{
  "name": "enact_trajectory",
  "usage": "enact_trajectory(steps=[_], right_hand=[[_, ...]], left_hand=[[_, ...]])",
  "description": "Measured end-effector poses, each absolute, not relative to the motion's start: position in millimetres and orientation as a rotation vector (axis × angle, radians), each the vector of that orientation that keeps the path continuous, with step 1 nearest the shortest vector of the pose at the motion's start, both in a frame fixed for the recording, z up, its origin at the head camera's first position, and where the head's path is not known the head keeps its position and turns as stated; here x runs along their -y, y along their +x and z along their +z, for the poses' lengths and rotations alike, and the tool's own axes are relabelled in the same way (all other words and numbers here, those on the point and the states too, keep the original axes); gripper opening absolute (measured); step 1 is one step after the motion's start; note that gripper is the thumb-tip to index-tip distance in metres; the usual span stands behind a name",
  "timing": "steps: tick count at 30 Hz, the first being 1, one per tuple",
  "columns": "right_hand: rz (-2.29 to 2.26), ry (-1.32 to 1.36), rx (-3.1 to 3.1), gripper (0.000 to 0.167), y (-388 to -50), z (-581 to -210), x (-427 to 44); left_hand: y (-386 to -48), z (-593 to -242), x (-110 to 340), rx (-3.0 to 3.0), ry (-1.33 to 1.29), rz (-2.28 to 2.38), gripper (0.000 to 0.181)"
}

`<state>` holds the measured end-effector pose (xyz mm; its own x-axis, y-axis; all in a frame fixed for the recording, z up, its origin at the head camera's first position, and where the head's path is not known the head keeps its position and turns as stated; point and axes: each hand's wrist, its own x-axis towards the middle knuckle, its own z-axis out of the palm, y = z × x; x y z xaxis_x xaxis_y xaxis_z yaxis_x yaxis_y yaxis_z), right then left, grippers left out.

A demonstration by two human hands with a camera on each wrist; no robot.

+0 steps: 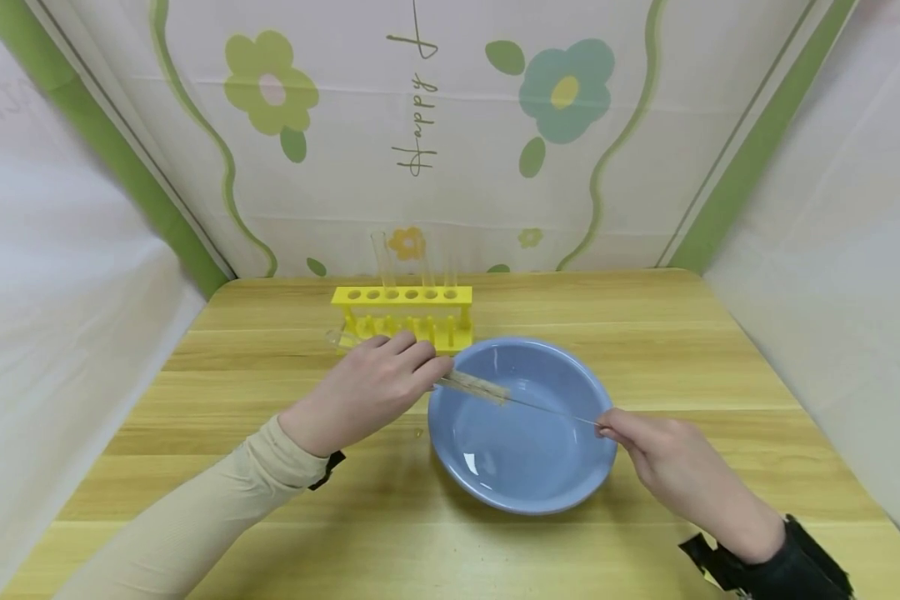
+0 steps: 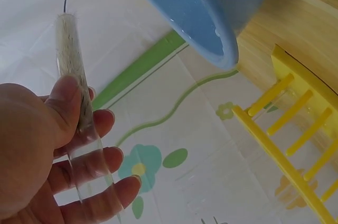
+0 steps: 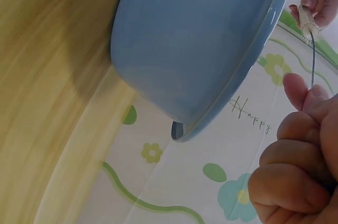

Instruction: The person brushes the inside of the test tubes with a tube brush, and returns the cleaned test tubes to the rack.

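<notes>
Brush (image 1: 483, 388) stuck in glass tube (image 2: 86, 147), over smooth blue basin (image 1: 521, 454)

Head cam: left hand (image 1: 375, 382) grips the tube, hiding its middle; right hand (image 1: 682, 471) pinches thin wire (image 1: 546, 409). Left wrist: clear glass, pale packed bristles (image 2: 68, 49), yellow rack (image 2: 282, 163) cut off. Right wrist: curled fingers (image 3: 288, 152) hide the wire's end.

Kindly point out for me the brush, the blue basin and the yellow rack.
Brush (image 2: 68, 47), left wrist view: on the pale bristles.
Blue basin (image 3: 190, 39), right wrist view: on its outer wall.
Yellow rack (image 1: 402, 302), head view: front edge of the top bar.
</notes>
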<state>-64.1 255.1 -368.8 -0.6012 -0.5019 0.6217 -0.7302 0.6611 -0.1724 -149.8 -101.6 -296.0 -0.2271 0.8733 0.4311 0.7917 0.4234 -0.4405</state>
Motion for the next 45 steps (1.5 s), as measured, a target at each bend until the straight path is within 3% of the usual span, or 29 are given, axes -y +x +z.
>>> enact_trajectory(steps=[21, 33, 42, 45], right_hand=[[0.605, 1.03, 2.285, 0.036, -72, -362, -222], [0.356, 0.98, 2.195, 0.04, -68, -357, -203], [0.389, 0.984, 2.236, 0.043, -65, -361, -213], [0.403, 0.994, 2.247, 0.03, -64, -364, -223]], left_hand=[[-142, -298, 90, 1.995, -1.424, 0.19, 0.017], [-135, -296, 79, 2.016, -1.438, 0.203, 0.018], [-138, -298, 77, 1.984, -1.357, 0.184, 0.014], [-138, -297, 78, 1.992, -1.353, 0.206, 0.013]])
